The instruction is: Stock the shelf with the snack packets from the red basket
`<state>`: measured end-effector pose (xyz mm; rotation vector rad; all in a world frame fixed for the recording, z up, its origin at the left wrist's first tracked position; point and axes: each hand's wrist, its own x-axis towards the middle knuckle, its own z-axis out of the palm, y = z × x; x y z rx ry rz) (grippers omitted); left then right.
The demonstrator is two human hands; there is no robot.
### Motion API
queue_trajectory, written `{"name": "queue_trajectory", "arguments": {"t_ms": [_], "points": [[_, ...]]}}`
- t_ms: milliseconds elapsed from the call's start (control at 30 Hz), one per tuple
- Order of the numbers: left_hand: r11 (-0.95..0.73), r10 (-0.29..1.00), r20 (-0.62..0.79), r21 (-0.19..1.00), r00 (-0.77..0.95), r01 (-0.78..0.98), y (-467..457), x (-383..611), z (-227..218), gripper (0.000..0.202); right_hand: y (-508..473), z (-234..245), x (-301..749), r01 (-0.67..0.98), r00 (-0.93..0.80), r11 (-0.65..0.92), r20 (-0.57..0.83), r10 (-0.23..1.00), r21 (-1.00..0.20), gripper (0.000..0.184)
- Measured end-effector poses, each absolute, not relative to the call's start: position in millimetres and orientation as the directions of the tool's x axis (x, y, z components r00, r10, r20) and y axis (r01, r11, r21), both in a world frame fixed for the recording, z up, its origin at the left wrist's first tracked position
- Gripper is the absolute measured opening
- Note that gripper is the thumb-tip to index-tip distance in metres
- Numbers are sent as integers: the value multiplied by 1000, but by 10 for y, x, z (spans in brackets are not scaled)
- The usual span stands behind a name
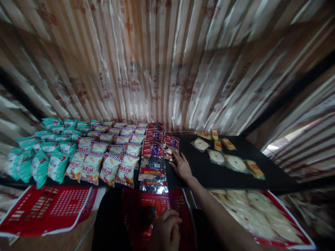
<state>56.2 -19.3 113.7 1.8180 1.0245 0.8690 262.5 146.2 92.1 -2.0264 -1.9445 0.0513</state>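
My right hand [182, 168] reaches over the black tabletop with its fingers spread, fingertips touching the lower edge of a dark red and blue flat packet [172, 142]. It lies beside a column of overlapping packets [154, 148] of the same kind, whose front end shows silvery wrapping [154, 186]. My left hand [167, 228] is low in front of me, over a red basket [187, 212], with its fingers curled; what they hold, if anything, is hidden. An orange item [159, 208] shows dimly in the basket by that hand.
Left of the packets stand rows of white-and-orange snack bags [91, 167] and teal bags [40, 167]. At right lie round white packs [235, 163] and small yellow packs [255, 169]. Below are a red basket [65, 205] and another with round packs [264, 212]. Striped sheeting [167, 62] hangs behind.
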Motion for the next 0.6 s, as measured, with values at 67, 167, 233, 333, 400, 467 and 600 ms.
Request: {"name": "queue_trajectory", "arguments": {"t_ms": [67,167,233,333,400,467,600], "points": [[-308,895,157,895,417,322,-215,590,1052,32,1453,955,2644,965,94,-43,189,977,-257,46],[-405,876,260,854,406,326,-189,545,1033,30,1352,1015,2672,968,125,-77,195,973,-238,40],[-466,865,352,829,357,311,-137,454,1098,29,1222,1020,2702,971,143,-97,207,968,-216,40],[-507,862,472,803,184,313,-37,256,1266,27,975,970,2776,974,152,-104,237,959,-203,41],[-549,833,538,775,131,313,16,145,1373,23,811,920,2845,973,124,-66,262,957,-219,38],[-485,874,464,818,143,309,46,97,1440,21,675,876,2919,966,72,3,281,957,-258,37],[-142,989,146,971,-8,191,56,140,1443,20,531,857,3012,909,116,42,347,931,-415,36]]}}
